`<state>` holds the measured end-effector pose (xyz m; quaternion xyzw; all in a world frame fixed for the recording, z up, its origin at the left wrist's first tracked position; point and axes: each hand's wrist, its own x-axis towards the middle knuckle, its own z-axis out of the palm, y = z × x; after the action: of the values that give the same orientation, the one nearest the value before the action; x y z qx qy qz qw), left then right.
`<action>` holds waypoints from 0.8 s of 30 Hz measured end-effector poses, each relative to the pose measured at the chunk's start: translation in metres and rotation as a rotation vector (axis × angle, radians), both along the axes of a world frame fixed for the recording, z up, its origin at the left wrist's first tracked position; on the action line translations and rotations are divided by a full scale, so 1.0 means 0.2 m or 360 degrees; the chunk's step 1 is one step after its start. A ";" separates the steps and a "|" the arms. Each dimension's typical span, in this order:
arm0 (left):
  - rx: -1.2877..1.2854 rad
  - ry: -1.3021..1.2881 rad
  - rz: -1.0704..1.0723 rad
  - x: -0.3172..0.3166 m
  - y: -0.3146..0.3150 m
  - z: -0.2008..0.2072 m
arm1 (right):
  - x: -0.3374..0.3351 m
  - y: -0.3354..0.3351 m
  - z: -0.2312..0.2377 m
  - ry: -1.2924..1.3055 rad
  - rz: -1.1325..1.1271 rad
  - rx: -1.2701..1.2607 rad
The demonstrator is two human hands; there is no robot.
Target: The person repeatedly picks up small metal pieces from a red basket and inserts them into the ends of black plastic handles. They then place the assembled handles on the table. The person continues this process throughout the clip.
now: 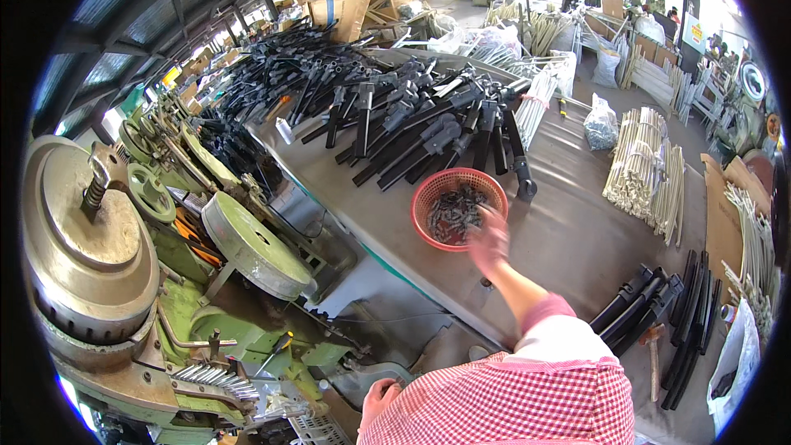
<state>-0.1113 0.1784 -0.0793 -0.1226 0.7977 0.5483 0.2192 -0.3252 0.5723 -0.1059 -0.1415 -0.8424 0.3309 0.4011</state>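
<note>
A red plastic basket (422, 198) stands on the metal table, with many small dark metal parts (451, 210) in its bottom. My right hand (489, 241) reaches over its near right rim, fingers down toward these parts. Motion smears that hand, so whether its fingers hold a part is unclear. Low in the picture, my left hand (379, 400) is close to my body beside the green machine, fingers curled. What it may hold is hidden. Just beyond the basket lies a big heap of black tube pieces with joints (428, 128).
Left of the table stands a green machine (255, 243) with a large round metal bowl (91, 247). Bundles of pale rods (641, 166), a clear bag of small parts (601, 124), more black tubes (638, 305) and a hammer (653, 363) lie to the right.
</note>
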 end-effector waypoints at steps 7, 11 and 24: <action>0.0059 -0.0099 0.0000 -0.03 0.02 0.06 | 1.09 0.52 -0.39 -0.1584 -0.0870 0.0052; -0.0047 0.0127 -0.0466 -0.17 0.12 0.08 | 0.89 0.26 -0.53 -0.1657 -0.0019 0.0271; 0.0256 -0.0078 -0.0684 -0.28 0.27 0.11 | 0.51 0.05 -0.51 -0.1295 0.0191 0.0359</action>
<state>-0.1666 0.2316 -0.0566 0.0546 0.7536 0.5477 0.3594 -0.2229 0.5820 -0.2078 -0.1665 -0.9697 0.1766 0.0289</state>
